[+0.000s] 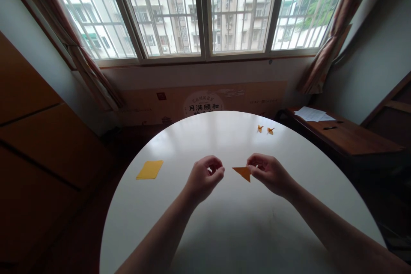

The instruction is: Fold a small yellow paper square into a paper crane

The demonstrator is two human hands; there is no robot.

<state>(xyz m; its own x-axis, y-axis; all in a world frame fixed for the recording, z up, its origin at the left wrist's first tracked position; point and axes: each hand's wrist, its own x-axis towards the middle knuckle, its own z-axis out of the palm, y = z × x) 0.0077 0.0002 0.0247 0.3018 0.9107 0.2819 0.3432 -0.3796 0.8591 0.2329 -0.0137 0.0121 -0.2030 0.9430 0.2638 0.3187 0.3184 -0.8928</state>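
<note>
My right hand [268,173] pinches a folded orange paper triangle [243,173] by its right-hand side, between thumb and fingers. One point of the triangle faces left and another points down. Across a small gap to the left is my left hand [205,176], its fingers curled in and the thumb tip close to the index finger, with nothing visible in it. Farther left on the white round table [224,231] lies a stack of yellow square paper [150,170]. Two small folded paper cranes [260,129] stand near the table's far right edge.
Beyond the table's right side, a wooden desk [369,139] carries white paper sheets [313,114] and a dark pen [329,128]. A printed cardboard panel [144,102] stands against the wall under the barred window. Wooden cabinet doors [38,150] rise at the left.
</note>
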